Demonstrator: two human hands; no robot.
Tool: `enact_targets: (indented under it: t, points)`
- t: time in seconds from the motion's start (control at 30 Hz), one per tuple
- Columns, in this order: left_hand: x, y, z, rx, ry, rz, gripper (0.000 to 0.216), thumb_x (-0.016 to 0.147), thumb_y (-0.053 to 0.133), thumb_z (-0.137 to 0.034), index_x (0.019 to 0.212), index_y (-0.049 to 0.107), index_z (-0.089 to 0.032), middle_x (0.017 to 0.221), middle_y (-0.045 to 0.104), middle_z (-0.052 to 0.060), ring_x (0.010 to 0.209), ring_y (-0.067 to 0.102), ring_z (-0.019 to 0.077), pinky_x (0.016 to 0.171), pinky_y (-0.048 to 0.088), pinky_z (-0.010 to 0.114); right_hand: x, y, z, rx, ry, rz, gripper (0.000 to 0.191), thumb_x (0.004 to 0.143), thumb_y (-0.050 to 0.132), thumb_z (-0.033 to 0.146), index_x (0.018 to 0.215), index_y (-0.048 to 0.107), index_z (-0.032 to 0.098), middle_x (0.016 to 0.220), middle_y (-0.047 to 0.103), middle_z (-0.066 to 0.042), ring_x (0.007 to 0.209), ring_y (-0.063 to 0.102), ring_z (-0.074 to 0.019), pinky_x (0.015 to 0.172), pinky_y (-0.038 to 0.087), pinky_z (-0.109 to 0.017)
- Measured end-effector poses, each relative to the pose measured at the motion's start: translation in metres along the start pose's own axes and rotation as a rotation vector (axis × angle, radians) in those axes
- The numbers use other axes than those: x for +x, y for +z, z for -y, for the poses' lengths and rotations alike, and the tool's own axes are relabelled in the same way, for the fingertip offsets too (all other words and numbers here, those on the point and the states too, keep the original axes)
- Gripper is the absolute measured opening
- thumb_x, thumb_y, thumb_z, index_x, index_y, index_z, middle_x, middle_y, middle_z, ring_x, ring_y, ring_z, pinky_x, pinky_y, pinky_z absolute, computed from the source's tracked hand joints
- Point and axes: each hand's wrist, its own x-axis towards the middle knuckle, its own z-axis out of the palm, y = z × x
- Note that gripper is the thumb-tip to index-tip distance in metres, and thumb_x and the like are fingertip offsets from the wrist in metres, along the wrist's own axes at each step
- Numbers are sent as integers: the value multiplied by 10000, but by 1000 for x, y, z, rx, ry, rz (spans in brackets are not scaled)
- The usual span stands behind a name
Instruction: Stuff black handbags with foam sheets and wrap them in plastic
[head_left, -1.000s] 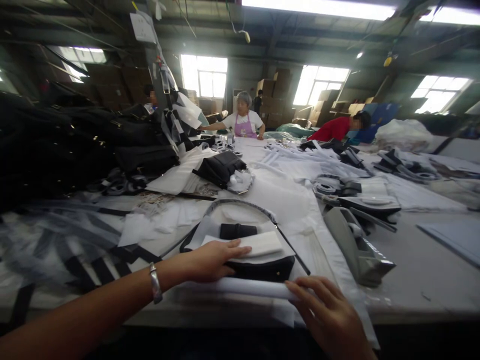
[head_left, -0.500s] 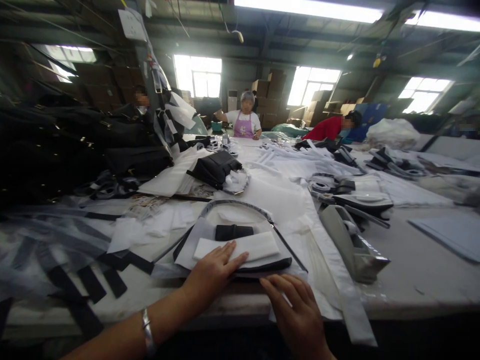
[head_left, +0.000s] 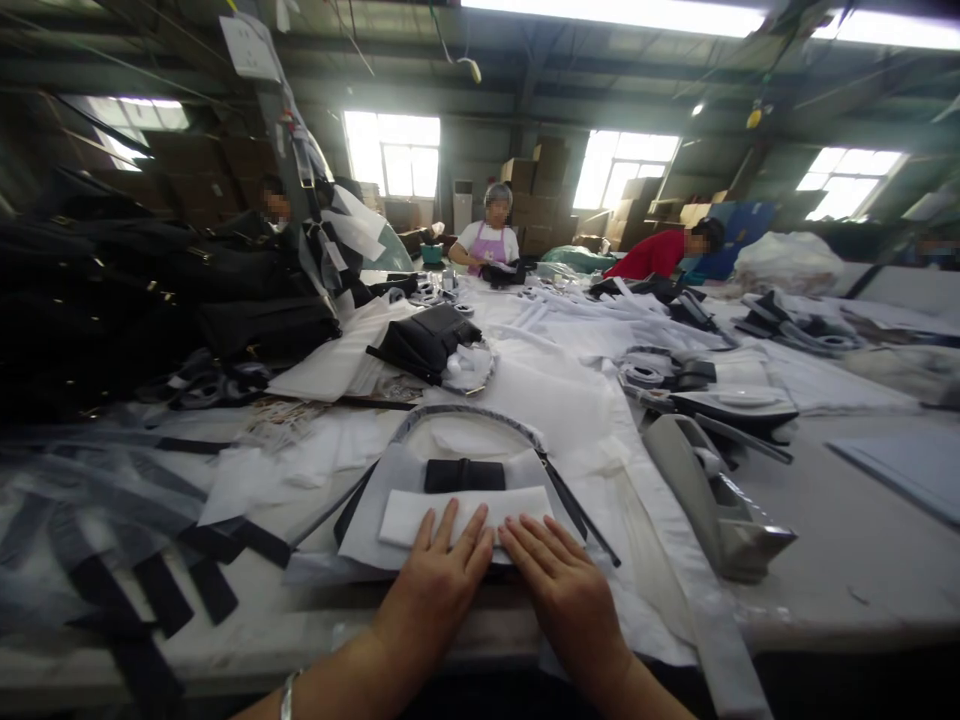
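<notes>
A handbag [head_left: 366, 492] lies flat in front of me, its front largely covered by a white sheet [head_left: 367, 535]. Its wrapped handle [head_left: 465, 412] arches away from me, and a dark strap [head_left: 592, 520] runs down the right side. A folded white foam pad [head_left: 480, 505] rests across the sheet, just below a black flap piece [head_left: 465, 475]. My left hand [head_left: 442, 560] lies flat with fingers stretched over the pad's lower left. Beside it, my right hand [head_left: 559, 575] presses flat on the lower right, fingers extended. The bag's near edge is hidden beneath both hands.
A grey tape dispenser [head_left: 705, 495] stands to the right. Plastic-wrapped black straps [head_left: 165, 590] spread over the left side. Behind the handbag sits another black bag [head_left: 424, 340]. Black bags [head_left: 150, 270] are heaped at left. Across the table, a person in a purple apron [head_left: 491, 240] handles something dark.
My right hand has moved up from the table edge onto the sheet and pad, next to my left hand. My left hand has shifted slightly down. The person opposite now has a dark item in front.
</notes>
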Motion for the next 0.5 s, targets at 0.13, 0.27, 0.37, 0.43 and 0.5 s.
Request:
enact_targets:
  t: [0.13, 0.27, 0.37, 0.43, 0.5]
  points:
    - [11, -6, -4, -83, 14, 80, 509, 900, 413, -63, 1397, 491, -137, 1545, 365, 135, 1416, 356, 366, 1039, 427, 642, 3, 0, 0, 16, 17, -11, 448, 975, 424, 56, 1383, 547, 194, 1315, 657, -51, 1199, 633, -227, 1053, 507, -424]
    - [9, 1, 3, -88, 72, 20, 531, 922, 378, -30, 1443, 427, -123, 1517, 411, 131, 1402, 403, 296, 1063, 446, 558, 4, -6, 3, 11, 14, -30, 460, 956, 463, 51, 1398, 525, 161, 1321, 652, -89, 1227, 612, -243, 1077, 478, -459]
    - [4, 7, 5, -70, 67, -55, 539, 947, 390, -44, 1469, 402, -179, 1499, 438, 114, 1374, 443, 302, 1033, 473, 558, -7, -19, 15, 111, 96, -117, 461, 919, 508, 33, 1341, 583, 205, 1258, 696, -72, 1203, 626, -248, 1088, 455, -460]
    - [3, 8, 4, -84, 64, -62, 566, 940, 410, -42, 1479, 393, -214, 1503, 434, 100, 1375, 441, 304, 1038, 469, 557, -19, -27, 26, 325, 300, -123, 358, 919, 541, 94, 1219, 659, 249, 1148, 742, -56, 1072, 690, -235, 975, 536, -388]
    - [3, 6, 4, -97, 56, -51, 600, 924, 429, -31, 1489, 378, -227, 1514, 420, 91, 1384, 428, 302, 1059, 454, 552, -28, -31, 39, 664, 661, 6, 207, 932, 573, 253, 1104, 688, 248, 996, 760, -57, 826, 737, -215, 736, 599, -316]
